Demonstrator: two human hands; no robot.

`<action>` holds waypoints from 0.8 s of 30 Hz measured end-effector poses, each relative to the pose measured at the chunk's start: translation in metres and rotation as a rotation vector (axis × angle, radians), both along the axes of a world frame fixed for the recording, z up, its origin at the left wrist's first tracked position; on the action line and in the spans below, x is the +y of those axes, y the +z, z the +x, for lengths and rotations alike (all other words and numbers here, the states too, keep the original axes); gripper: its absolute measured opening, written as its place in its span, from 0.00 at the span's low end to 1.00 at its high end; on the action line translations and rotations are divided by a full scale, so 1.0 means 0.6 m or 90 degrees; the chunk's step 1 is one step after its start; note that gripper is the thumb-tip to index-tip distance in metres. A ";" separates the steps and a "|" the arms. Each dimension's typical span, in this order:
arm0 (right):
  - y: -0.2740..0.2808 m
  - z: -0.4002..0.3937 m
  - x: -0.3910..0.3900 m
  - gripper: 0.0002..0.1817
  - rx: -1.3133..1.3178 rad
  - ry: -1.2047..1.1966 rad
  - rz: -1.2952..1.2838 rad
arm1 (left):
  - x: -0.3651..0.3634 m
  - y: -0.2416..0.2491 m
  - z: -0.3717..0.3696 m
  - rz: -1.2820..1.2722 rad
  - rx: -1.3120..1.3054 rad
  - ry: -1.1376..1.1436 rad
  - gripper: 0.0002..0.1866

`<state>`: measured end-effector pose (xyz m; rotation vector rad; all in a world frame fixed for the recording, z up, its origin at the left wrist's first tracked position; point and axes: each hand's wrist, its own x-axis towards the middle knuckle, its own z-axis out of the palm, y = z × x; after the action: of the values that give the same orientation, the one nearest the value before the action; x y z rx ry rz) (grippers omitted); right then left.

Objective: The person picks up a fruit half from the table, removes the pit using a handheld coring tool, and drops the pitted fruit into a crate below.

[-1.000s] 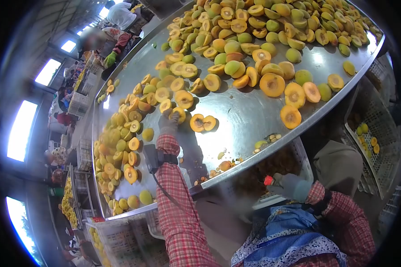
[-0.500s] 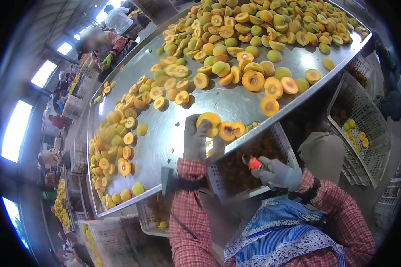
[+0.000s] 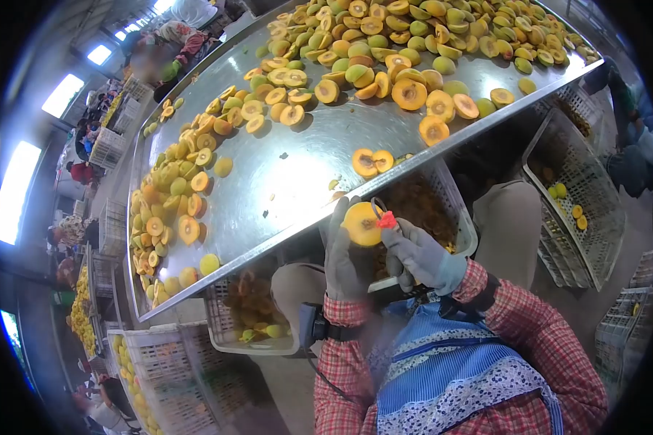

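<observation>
In the head view my gloved left hand (image 3: 343, 262) grips a yellow peach half (image 3: 358, 226), its cut face turned up. My gloved right hand (image 3: 422, 255) is closed around a pitting tool (image 3: 387, 220) with a red handle and a curved metal loop. The loop lies against the right side of the cut face. Both hands are just off the near edge of a metal table (image 3: 268, 167). Two cut peach halves (image 3: 372, 162) lie side by side on that edge. Below the hands, a white crate (image 3: 466, 221) holds brownish pieces, partly hidden by them.
Many peach halves (image 3: 428, 43) are heaped at the table's far side, with another cluster (image 3: 174, 210) on the left. Plastic crates stand below left (image 3: 170, 377) and at right (image 3: 595, 225). Other people work in the left background.
My left hand has drawn back from the table toward me with a peach half. My right hand has risen inward, bringing the tool to the fruit. The view has shifted slightly.
</observation>
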<state>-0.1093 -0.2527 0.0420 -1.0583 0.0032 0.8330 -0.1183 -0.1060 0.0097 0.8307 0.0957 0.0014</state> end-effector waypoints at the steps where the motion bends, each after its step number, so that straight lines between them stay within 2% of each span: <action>1: -0.001 0.000 0.001 0.13 -0.002 0.004 -0.034 | 0.001 -0.005 -0.003 -0.002 0.001 0.000 0.27; 3: -0.004 -0.003 0.005 0.13 -0.002 0.002 -0.045 | -0.001 -0.014 -0.009 0.025 -0.074 -0.004 0.28; 7: -0.002 0.000 -0.004 0.14 0.010 -0.003 -0.040 | 0.008 -0.016 -0.015 -0.042 -0.022 -0.027 0.27; 9: -0.006 0.008 -0.010 0.14 -0.005 -0.019 -0.068 | 0.018 -0.023 -0.019 0.055 -0.086 -0.052 0.30; 10: -0.009 0.011 -0.012 0.14 -0.021 -0.031 -0.094 | 0.019 -0.027 -0.019 0.054 -0.083 -0.054 0.30; 12: -0.020 0.020 -0.015 0.13 -0.025 -0.034 -0.098 | 0.020 -0.033 -0.020 -0.066 0.024 -0.089 0.32; 13: -0.027 0.022 -0.016 0.13 -0.033 -0.037 -0.102 | 0.015 -0.033 -0.021 -0.066 0.027 -0.089 0.32; 15: -0.044 0.017 -0.015 0.13 -0.060 -0.058 -0.126 | -0.004 -0.034 -0.020 -0.034 -0.007 0.009 0.31; 17: -0.043 0.003 -0.013 0.13 -0.089 -0.077 -0.149 | -0.014 -0.045 -0.015 -0.052 -0.028 0.035 0.27; 20: -0.027 -0.018 -0.012 0.19 -0.271 0.086 -0.396 | -0.017 -0.068 -0.005 -0.112 -0.019 0.088 0.21; 21: -0.035 -0.023 -0.009 0.19 -0.269 0.084 -0.395 | -0.018 -0.072 -0.004 -0.156 0.010 0.119 0.20; 23: -0.053 -0.030 -0.001 0.19 -0.408 0.070 -0.461 | -0.023 -0.076 0.000 -0.114 -0.013 0.145 0.21; 24: -0.043 -0.027 0.003 0.22 -0.342 0.107 -0.471 | -0.026 -0.077 0.001 -0.073 -0.039 0.172 0.22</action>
<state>-0.1256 -0.2511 0.0164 -1.9811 -0.2512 0.6808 -0.1176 -0.1214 -0.0363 0.6972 0.1480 0.2726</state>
